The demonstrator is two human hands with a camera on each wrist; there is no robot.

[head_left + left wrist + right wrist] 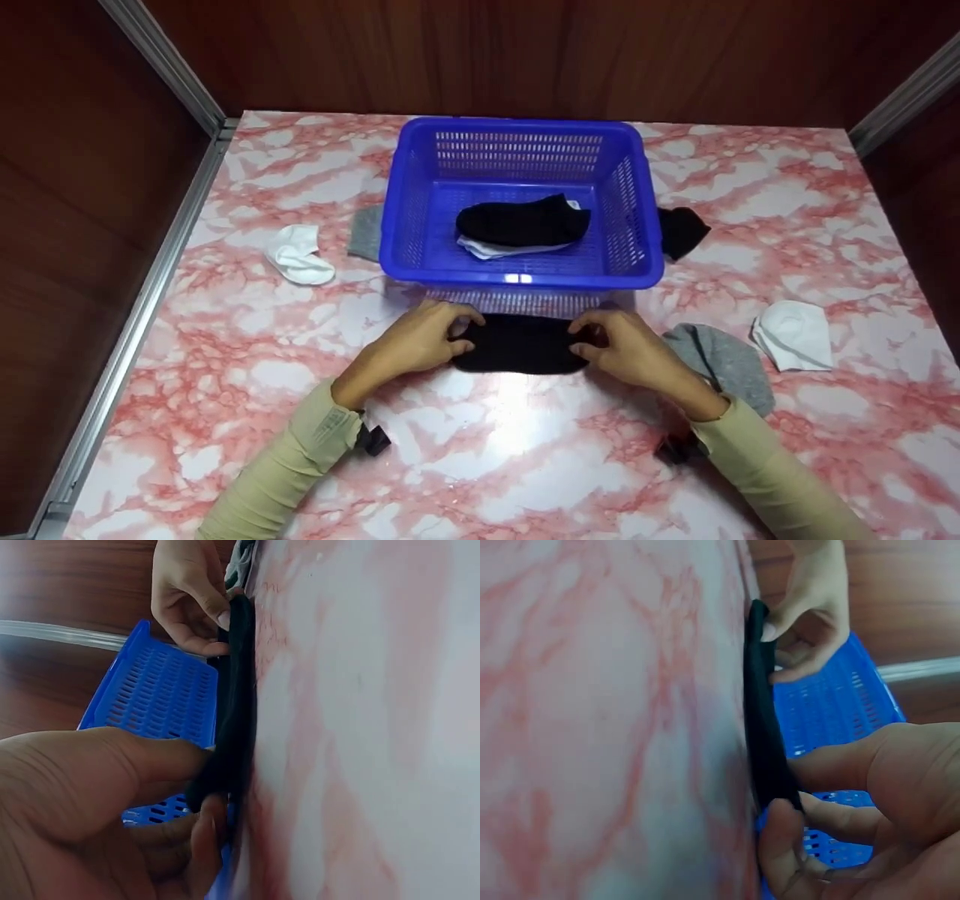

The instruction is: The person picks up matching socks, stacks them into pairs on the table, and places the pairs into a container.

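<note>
Nearest, two khaki sleeves reach in over a red-and-white marbled worktop, a small dark object at each wrist. Beyond the cuffs, the left hand pinches one end of a black sock between thumb and fingers, and the right hand pinches the other end the same way. The sock stretches crosswise between them, just in front of the basket; whether it touches the worktop cannot be told. Beside the right forearm, partly behind it, lies a crumpled grey sock, and a white sock lies just to its right. Farther off stands a blue plastic basket with slotted walls; on its floor a black ankle sock lies on top of white socks. At the basket's left, a grey piece of fabric shows partly behind the wall, with a bent white ankle sock farther left. At its right, a dark piece of fabric sticks out. A brown wood-grain panel closes the far side.
</note>
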